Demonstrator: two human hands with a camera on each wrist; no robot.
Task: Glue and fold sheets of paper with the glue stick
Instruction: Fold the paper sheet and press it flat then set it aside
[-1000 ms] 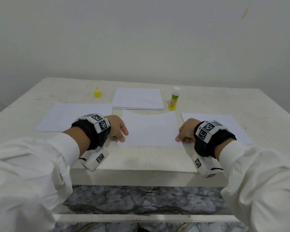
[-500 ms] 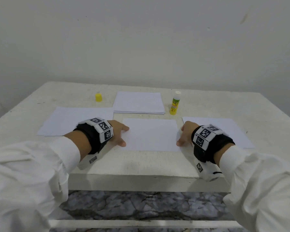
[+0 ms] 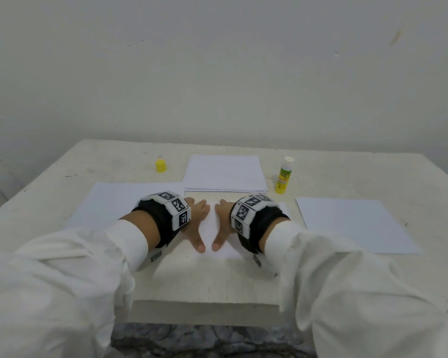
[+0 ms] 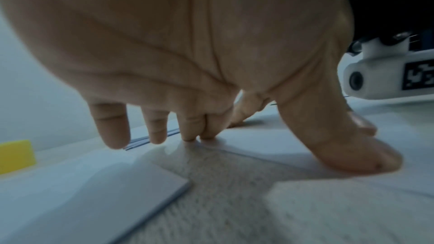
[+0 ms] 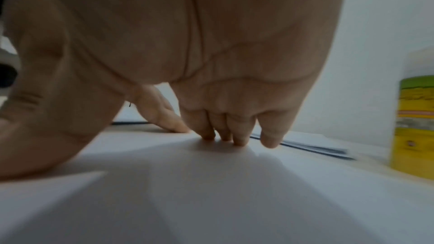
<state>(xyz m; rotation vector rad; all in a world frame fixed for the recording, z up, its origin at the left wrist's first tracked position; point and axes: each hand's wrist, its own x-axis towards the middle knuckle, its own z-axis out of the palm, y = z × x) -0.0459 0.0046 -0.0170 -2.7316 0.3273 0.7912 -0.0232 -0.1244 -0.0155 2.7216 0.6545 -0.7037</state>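
Both your hands lie flat on the white folded sheet at the table's near edge: left hand and right hand, fingers straight, pressing, thumbs almost meeting. Your uncapped glue stick stands upright beside the paper stack; its yellow cap sits apart.

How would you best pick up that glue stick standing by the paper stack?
Grip the glue stick around its labelled middle, coming from its right side with the right hand. It stands upright and uncapped, with the paper stack close on its left.

Both hands flat, fingers spread
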